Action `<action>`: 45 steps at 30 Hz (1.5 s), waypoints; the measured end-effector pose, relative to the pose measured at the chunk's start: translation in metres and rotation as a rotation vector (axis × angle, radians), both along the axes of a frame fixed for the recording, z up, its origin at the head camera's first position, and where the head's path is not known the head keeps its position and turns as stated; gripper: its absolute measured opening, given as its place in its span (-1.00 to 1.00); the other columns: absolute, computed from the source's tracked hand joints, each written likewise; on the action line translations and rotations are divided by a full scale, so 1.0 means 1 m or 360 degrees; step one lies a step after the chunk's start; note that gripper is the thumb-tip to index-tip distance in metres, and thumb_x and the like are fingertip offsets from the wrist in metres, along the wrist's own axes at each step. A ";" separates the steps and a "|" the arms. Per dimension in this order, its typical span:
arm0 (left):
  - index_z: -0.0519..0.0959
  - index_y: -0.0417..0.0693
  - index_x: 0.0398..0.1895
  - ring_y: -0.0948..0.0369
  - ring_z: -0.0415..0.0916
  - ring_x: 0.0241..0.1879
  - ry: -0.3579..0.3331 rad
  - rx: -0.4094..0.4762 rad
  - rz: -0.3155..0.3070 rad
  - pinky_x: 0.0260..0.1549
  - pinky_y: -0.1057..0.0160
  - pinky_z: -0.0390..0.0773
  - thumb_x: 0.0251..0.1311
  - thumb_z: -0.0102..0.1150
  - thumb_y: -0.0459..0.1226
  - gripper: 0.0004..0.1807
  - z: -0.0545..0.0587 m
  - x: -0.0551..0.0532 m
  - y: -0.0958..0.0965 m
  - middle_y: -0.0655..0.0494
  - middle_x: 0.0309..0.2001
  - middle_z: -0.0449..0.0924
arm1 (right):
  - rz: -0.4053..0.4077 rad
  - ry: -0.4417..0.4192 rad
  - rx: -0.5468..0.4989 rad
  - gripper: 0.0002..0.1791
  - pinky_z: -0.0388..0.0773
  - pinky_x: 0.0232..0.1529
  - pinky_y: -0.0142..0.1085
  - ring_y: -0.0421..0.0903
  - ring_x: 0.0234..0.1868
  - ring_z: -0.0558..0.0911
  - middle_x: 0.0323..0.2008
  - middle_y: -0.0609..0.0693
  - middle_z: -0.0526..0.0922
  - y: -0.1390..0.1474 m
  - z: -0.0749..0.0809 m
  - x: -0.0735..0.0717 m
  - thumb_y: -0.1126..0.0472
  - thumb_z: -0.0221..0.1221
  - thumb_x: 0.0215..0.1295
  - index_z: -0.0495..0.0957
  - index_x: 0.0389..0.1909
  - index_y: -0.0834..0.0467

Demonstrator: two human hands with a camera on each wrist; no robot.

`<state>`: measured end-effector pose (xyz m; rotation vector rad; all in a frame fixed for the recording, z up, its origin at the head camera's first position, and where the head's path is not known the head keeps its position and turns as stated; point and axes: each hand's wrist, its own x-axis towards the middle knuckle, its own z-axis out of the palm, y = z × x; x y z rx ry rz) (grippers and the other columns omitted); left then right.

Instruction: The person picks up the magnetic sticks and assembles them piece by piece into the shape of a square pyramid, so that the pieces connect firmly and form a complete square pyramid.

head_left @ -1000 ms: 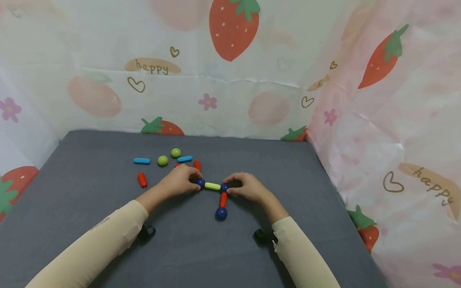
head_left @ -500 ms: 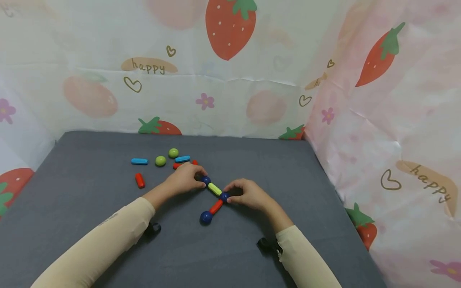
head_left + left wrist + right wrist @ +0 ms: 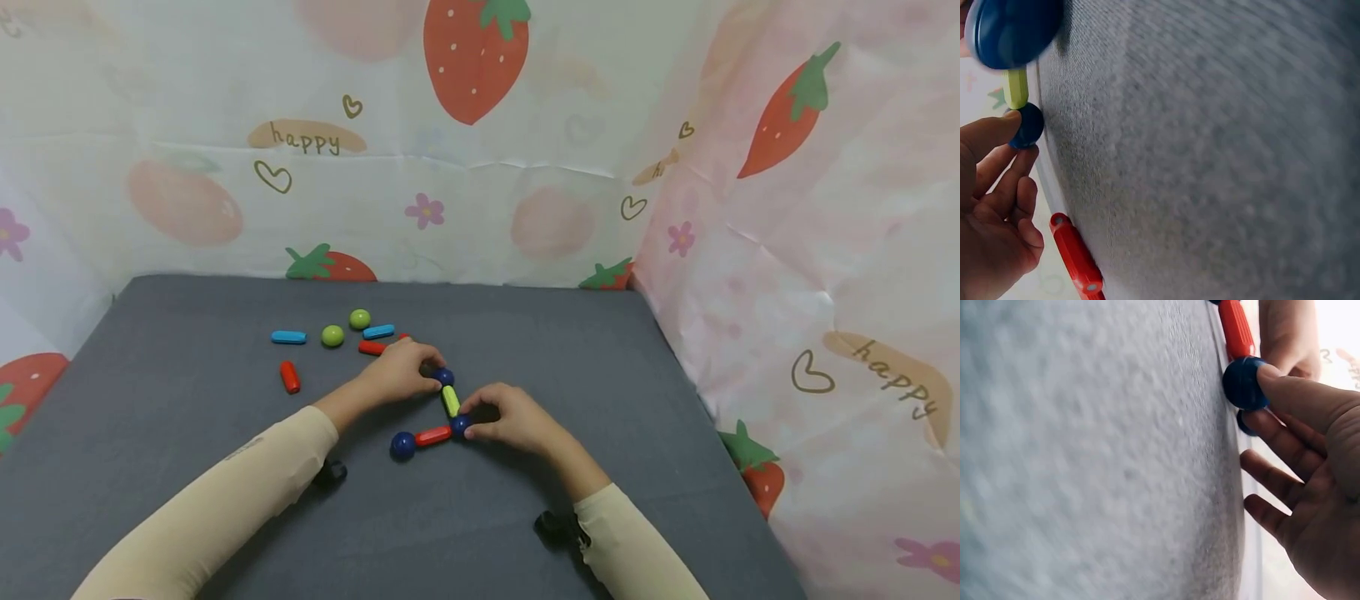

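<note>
Three dark blue balls are joined by two rods on the grey cloth. My left hand [image 3: 401, 371] pinches the far blue ball [image 3: 445, 377] between thumb and fingers. From that ball a yellow-green rod [image 3: 450, 401] runs to the corner blue ball [image 3: 461, 426], which my right hand [image 3: 517, 419] pinches. A red rod [image 3: 433, 437] extends leftward from the corner to a free blue ball [image 3: 403, 446]. In the left wrist view, the thumb presses the blue ball [image 3: 1027, 127] at the end of the yellow-green rod [image 3: 1016, 88]. The right wrist view has the thumb on the corner ball [image 3: 1245, 384].
Behind my left hand lie two green balls [image 3: 332, 336], two light blue rods [image 3: 288, 337] and a red rod [image 3: 372, 347], with another red piece partly hidden. A separate red rod [image 3: 290, 377] lies farther left. Printed sheets border the grey table [image 3: 600, 358].
The joined piece has turned clockwise: its free ball swung left and the yellow-green rod now points away. My left hand moved right; my right hand came slightly nearer. Both kept their balls.
</note>
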<state>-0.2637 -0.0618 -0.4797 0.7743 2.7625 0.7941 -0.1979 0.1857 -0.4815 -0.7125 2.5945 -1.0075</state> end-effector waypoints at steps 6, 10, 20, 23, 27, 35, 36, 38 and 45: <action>0.71 0.01 0.05 0.12 0.56 0.05 -0.0032 0.0031 -0.0025 0.06 0.03 0.56 0.25 0.42 -0.17 -0.68 0.002 0.001 0.004 0.12 0.00 0.74 | -0.0009 0.0049 0.0032 -0.72 0.49 0.20 -0.07 -0.15 0.08 0.57 -0.04 -0.21 0.69 -0.003 -0.001 0.005 0.04 0.46 0.24 0.73 -0.04 -0.10; 0.71 -0.01 0.06 0.13 0.59 0.05 -0.0053 0.0071 -0.0043 0.06 0.05 0.58 0.25 0.43 -0.18 -0.67 0.003 0.002 0.007 0.11 0.00 0.74 | -0.0016 0.0090 0.0033 -0.73 0.51 0.18 -0.09 -0.15 0.06 0.58 -0.05 -0.20 0.70 -0.006 -0.001 0.008 0.05 0.46 0.23 0.73 -0.05 -0.09; 0.70 -0.02 0.08 0.13 0.62 0.05 -0.0049 0.0089 -0.0079 0.06 0.05 0.60 0.25 0.43 -0.19 -0.66 0.003 0.003 0.010 0.11 0.01 0.74 | 0.0009 0.0062 -0.0015 -0.75 0.53 0.14 -0.11 -0.17 0.04 0.59 -0.07 -0.21 0.70 -0.006 0.002 0.009 0.04 0.44 0.27 0.73 -0.06 -0.08; 0.71 -0.01 0.07 0.15 0.63 0.03 -0.0084 0.0107 -0.0062 0.03 0.07 0.62 0.25 0.43 -0.19 -0.67 0.004 0.005 0.011 0.12 0.00 0.74 | -0.0023 0.0038 -0.0054 -0.76 0.56 0.12 -0.11 -0.16 0.02 0.61 -0.08 -0.20 0.71 -0.003 0.005 0.003 0.06 0.42 0.29 0.73 -0.05 -0.05; 0.71 0.00 0.06 0.17 0.64 0.01 -0.0120 0.0121 -0.0041 0.02 0.09 0.63 0.25 0.43 -0.20 -0.68 0.005 0.007 0.012 0.14 -0.02 0.74 | -0.0144 0.0045 -0.0080 -0.76 0.55 0.17 -0.04 -0.12 0.08 0.64 -0.07 -0.19 0.72 0.000 0.007 -0.011 0.08 0.40 0.31 0.73 -0.03 -0.03; 0.72 0.00 0.02 0.16 0.64 0.01 -0.0092 0.0109 0.0025 0.06 0.06 0.60 0.23 0.46 -0.20 -0.69 0.005 0.011 0.014 0.14 -0.04 0.75 | -0.0311 0.0051 -0.0130 -0.70 0.57 0.13 0.00 -0.05 0.14 0.64 -0.01 -0.16 0.73 -0.004 0.003 -0.037 0.06 0.38 0.34 0.71 0.06 -0.01; 0.72 0.00 0.02 0.17 0.64 0.01 -0.0087 0.0111 0.0029 0.06 0.06 0.60 0.22 0.46 -0.19 -0.70 0.004 0.011 0.014 0.15 -0.05 0.75 | -0.0316 0.0044 -0.0138 -0.69 0.58 0.12 -0.01 -0.06 0.14 0.64 -0.01 -0.15 0.73 -0.005 0.002 -0.039 0.06 0.38 0.34 0.71 0.06 -0.01; 0.72 0.00 0.00 0.17 0.64 -0.01 -0.0078 0.0107 0.0041 0.05 0.06 0.60 0.22 0.46 -0.19 -0.70 0.003 0.012 0.014 0.15 -0.07 0.76 | -0.0317 0.0031 -0.0150 -0.68 0.59 0.10 -0.04 -0.06 0.12 0.64 0.01 -0.14 0.73 -0.008 -0.001 -0.041 0.06 0.38 0.34 0.71 0.08 -0.01; 0.72 -0.02 -0.04 0.21 0.66 -0.10 -0.0064 0.0091 0.0104 -0.02 0.10 0.62 0.20 0.48 -0.19 -0.71 0.005 0.015 0.014 0.15 -0.13 0.76 | -0.0289 -0.0010 -0.0156 -0.66 0.59 0.13 -0.07 -0.06 0.15 0.64 0.06 -0.10 0.72 -0.017 -0.002 -0.043 0.06 0.37 0.35 0.69 0.12 -0.02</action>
